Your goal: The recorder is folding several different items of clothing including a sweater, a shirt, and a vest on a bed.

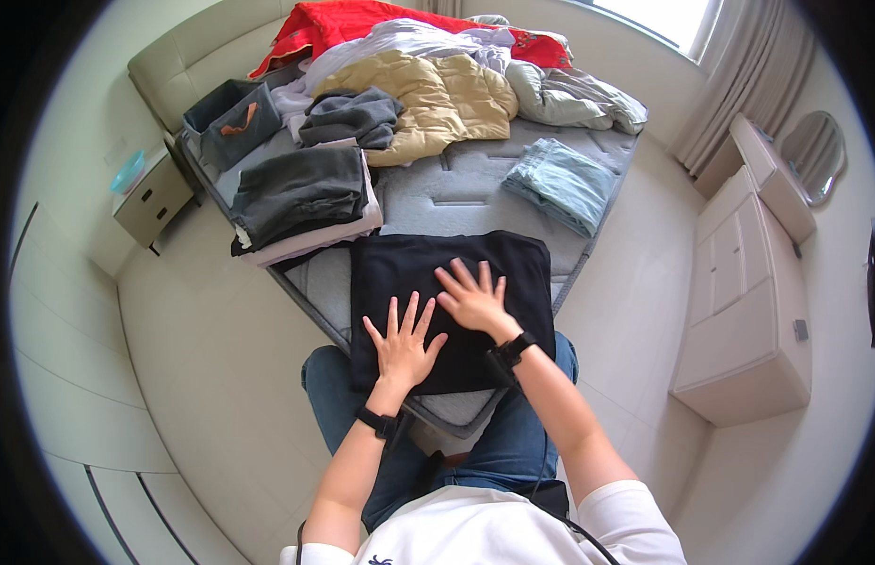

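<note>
A black garment (513, 273), folded into a rough square, lies on the near corner of the grey mattress (433, 207) and hangs a little over its edge. My left hand (403, 347) rests flat on its left half with the fingers spread. Farther up and to the right, my right hand (472, 297) also presses on the cloth, fingers apart. Neither hand grips anything. What kind of garment it is cannot be made out.
Left of it stands a stack of folded dark clothes (301, 193); folded light-blue jeans (562, 184) lie right. Behind are a grey sweater (351, 118), a tan quilted jacket (437, 99), red fabric (339, 26) and a grey storage box (232, 127). A nightstand (155, 207) and dresser (739, 301) flank the bed.
</note>
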Demonstrator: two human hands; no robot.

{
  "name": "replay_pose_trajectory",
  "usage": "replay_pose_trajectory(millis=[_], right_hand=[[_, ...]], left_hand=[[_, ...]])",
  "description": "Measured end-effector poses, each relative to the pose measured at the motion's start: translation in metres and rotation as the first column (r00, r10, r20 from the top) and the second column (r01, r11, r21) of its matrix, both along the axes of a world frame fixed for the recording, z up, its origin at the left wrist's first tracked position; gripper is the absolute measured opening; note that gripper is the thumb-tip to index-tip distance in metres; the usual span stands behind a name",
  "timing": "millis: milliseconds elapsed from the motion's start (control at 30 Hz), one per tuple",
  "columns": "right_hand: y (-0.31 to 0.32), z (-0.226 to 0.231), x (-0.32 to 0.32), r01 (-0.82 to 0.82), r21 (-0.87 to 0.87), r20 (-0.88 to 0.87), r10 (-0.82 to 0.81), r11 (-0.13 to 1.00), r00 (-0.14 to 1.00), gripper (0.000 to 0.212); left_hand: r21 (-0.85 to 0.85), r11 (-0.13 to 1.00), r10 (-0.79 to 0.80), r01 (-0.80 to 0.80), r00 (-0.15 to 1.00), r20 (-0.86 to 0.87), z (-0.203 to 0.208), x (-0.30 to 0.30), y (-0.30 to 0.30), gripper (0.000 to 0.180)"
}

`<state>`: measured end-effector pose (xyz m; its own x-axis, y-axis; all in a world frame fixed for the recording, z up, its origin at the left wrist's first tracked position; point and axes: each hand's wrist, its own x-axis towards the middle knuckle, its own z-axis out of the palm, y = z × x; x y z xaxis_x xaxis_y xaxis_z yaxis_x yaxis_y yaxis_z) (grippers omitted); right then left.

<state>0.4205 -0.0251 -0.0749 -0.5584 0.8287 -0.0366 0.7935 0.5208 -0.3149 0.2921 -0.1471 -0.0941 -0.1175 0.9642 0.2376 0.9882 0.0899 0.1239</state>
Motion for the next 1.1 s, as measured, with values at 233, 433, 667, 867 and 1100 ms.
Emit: replay_pose_trajectory(millis=[233, 433, 667, 867, 1100], right_hand=[[0.063, -0.009, 0.051, 0.264, -0.043, 0.092, -0.26, 0.963, 0.961, 0.066], [0.069, -0.025, 0.107, 0.357, 0.113, -0.303, -0.31, 0.927, 0.901, 0.067], [0.026, -0.023, 0.145, 0.499, -0.279, -0.529, -0.566, 0.82, 0.633, 0.059], [0.011, 0.002, 0.137, 0.359, -0.571, -0.411, -0.636, 0.738, 0.653, 0.056], [0.004, 0.028, 0.126, -0.242, -0.851, -0.525, -0.784, 0.467, 0.332, 0.046]], left_hand=[[0.02, 1.0, -0.014, 0.014, 1.0, -0.002, 0.001, 0.003, 0.003, 0.062], [0.027, 0.999, -0.026, 0.026, 1.0, 0.009, 0.002, 0.007, 0.004, 0.061], [0.032, 0.972, -0.232, 0.232, 0.973, 0.003, 0.002, 0.029, 0.01, 0.062], [-0.041, 0.965, -0.254, 0.258, 0.963, 0.088, 0.001, 0.034, 0.011, 0.063], [-0.062, 0.965, -0.249, 0.255, 0.965, 0.085, -0.001, 0.033, 0.012, 0.063]])
